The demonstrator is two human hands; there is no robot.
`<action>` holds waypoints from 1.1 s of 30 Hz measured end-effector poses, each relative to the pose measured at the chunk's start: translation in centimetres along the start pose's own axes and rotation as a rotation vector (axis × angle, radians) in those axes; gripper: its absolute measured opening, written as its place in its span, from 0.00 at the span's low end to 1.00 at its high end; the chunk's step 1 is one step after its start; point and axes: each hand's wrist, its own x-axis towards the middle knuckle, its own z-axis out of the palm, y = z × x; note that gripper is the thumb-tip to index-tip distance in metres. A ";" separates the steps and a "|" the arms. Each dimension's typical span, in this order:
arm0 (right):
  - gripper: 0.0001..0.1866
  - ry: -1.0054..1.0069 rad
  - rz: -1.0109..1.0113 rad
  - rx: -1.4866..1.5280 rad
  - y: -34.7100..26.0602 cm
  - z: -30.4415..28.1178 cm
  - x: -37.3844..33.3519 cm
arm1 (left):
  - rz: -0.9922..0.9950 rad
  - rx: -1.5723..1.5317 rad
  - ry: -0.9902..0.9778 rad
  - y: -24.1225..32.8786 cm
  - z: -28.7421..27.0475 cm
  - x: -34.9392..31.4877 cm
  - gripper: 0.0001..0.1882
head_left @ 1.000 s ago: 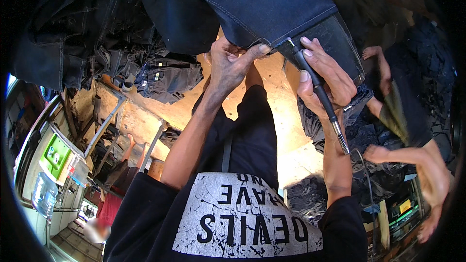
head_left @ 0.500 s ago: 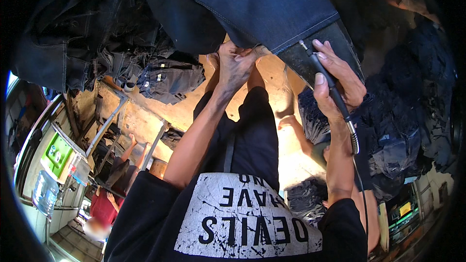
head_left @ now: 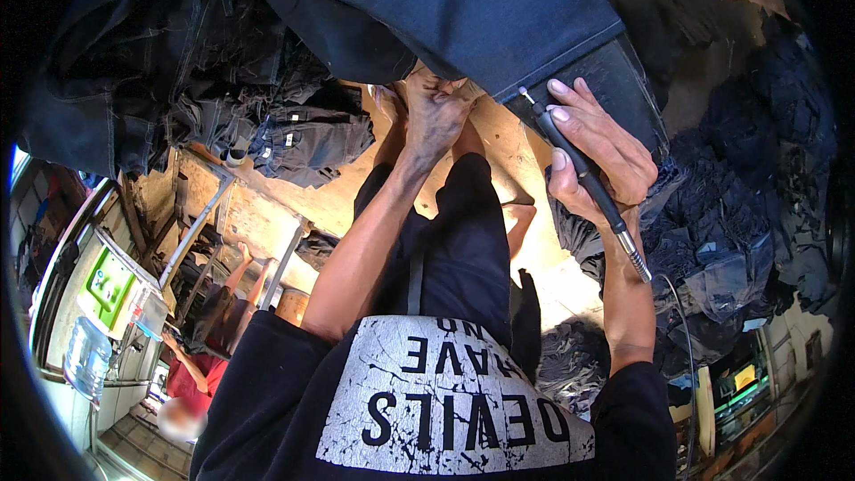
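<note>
A dark blue denim garment piece (head_left: 499,9) with a light stitched hem lies stretched over a flat dark board (head_left: 614,80), whose corner shows on the right. My left hand (head_left: 434,120) is closed at the denim's near edge, its fingertips partly hidden by the cloth. Held like a pen in my right hand (head_left: 606,151) is a slim black rotary tool handpiece (head_left: 583,174) with a small rounded tip and a metal spring end. That tip sits just off the hem's near corner, over the board; whether it touches cannot be told.
Dark denim garments (head_left: 160,53) are heaped at the left, and more dark cloth piles (head_left: 712,223) stand at the right. A thin cable (head_left: 688,338) runs down past my right arm. At the far left are a person in red (head_left: 194,379), a green tray (head_left: 109,289) and a water bottle (head_left: 86,356).
My right hand has moved the rotary tool left and slightly toward me, from beside the hem to its corner. My left hand stays at the cloth edge. The person in red has moved an arm.
</note>
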 end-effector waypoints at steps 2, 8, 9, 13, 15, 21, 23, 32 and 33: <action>0.19 0.003 0.005 -0.001 0.0 0.0 -0.1 | 0.046 0.126 -0.007 -0.1 0.0 0.1 0.06; 0.19 0.009 0.001 -0.018 0.3 -0.2 -0.3 | -0.023 0.117 -0.027 -0.4 -0.3 0.2 0.14; 0.19 0.009 -0.001 -0.021 0.3 -0.2 -0.4 | -0.049 0.102 -0.029 -0.4 -0.3 0.2 0.15; 0.20 0.026 -0.003 -0.026 0.4 -0.2 -0.5 | -0.027 0.154 -0.049 -0.3 -0.3 0.3 0.14; 0.17 0.014 0.000 -0.029 0.4 -0.3 -0.6 | -0.016 0.143 -0.043 -0.3 -0.3 0.4 0.14; 0.17 0.036 0.015 -0.036 0.6 -0.4 -0.7 | -0.007 0.062 0.005 -1.3 0.3 0.3 0.12; 0.18 0.045 0.010 -0.042 0.7 -0.3 -0.7 | 0.005 0.020 0.039 -2.0 0.4 0.3 0.12; 0.17 0.042 -0.027 0.006 0.8 -0.4 -0.8 | 0.086 0.054 -0.038 -3.9 0.0 0.8 0.13; 0.17 0.021 -0.036 0.011 0.7 -0.4 -0.8 | 0.051 0.095 -0.018 -4.0 -0.1 0.8 0.13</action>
